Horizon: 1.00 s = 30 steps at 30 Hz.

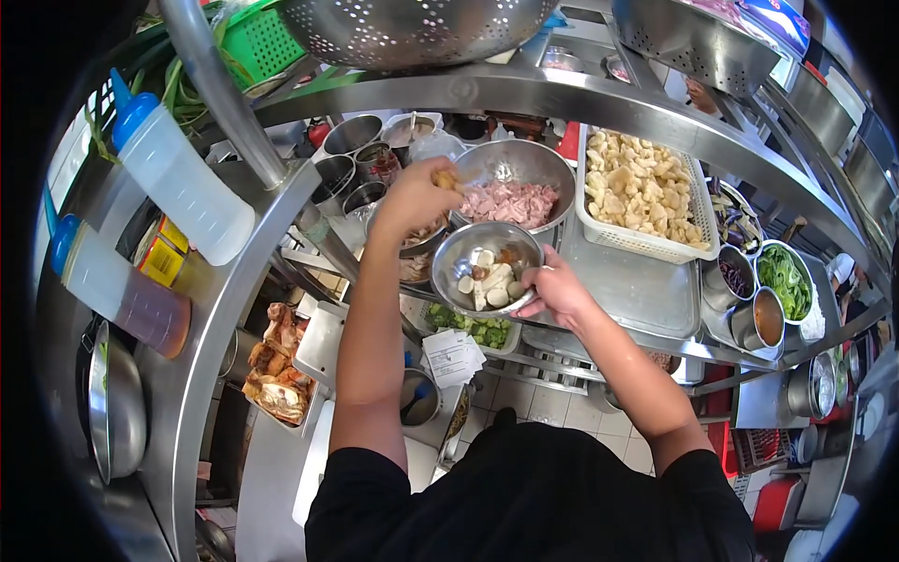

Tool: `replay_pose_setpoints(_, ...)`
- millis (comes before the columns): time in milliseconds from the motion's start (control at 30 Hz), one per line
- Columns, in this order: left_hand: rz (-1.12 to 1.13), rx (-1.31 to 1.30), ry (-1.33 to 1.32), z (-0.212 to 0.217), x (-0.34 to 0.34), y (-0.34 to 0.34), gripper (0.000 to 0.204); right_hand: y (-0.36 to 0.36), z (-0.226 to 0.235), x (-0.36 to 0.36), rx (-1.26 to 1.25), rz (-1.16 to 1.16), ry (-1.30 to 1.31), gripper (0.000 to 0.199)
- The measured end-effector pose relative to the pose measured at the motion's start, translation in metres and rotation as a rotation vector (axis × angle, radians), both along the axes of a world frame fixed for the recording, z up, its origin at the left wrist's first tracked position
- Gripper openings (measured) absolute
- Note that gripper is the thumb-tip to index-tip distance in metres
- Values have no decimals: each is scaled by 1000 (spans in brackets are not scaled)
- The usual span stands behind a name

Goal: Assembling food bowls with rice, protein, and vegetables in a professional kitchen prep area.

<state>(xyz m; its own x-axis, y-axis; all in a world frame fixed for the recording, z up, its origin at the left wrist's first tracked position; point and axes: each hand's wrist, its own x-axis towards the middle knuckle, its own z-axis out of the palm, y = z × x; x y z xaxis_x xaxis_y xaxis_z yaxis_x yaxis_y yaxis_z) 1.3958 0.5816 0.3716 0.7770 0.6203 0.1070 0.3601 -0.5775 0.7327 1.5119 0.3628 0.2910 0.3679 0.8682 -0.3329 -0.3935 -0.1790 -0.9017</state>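
My left hand (417, 197) is raised beside a large steel bowl of pink raw meat (515, 201) and pinches a small tan piece of food (447, 178) over that bowl's near rim. My right hand (554, 288) grips the right rim of a small steel bowl (456, 265). It holds the bowl in the air just below the meat bowl. Inside are white balls, pale slices and a brownish bit (492, 276). Both forearms rise from my black shirt at the bottom of the view.
A white basket of pale yellow pieces (641, 187) sits right of the meat. Round steel pots (351, 136) stand at the back left, two squeeze bottles (178, 178) on the left shelf. Greens (785, 279), a sauce pot (768, 318), broccoli (478, 330) and cooked poultry (276, 365) surround me. A colander (412, 28) hangs overhead.
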Motion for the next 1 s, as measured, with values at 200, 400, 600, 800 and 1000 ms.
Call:
replay_pose_setpoints(200, -366, 98, 55, -13, -10, -54, 35, -9, -3, 3, 74, -58, 29, 60)
replay_pose_setpoints(400, -67, 281, -113, -10, 1, -29, 21, -39, -6, 11, 98, -117, -3, 63)
replay_pose_setpoints(600, 48, 502, 826, -61, 10, 80, 31, -80, -8, 26, 37, -155, -35, 58)
replay_pose_setpoints(800, 73, 501, 903, -137, 13, 123, 30, -102, -14, 33, 48, -245, 10, 62)
replay_pose_setpoints(1000, 22, 438, 854, -114, 3, 106, 32, -108, -20, 37, 60, -263, 18, 63)
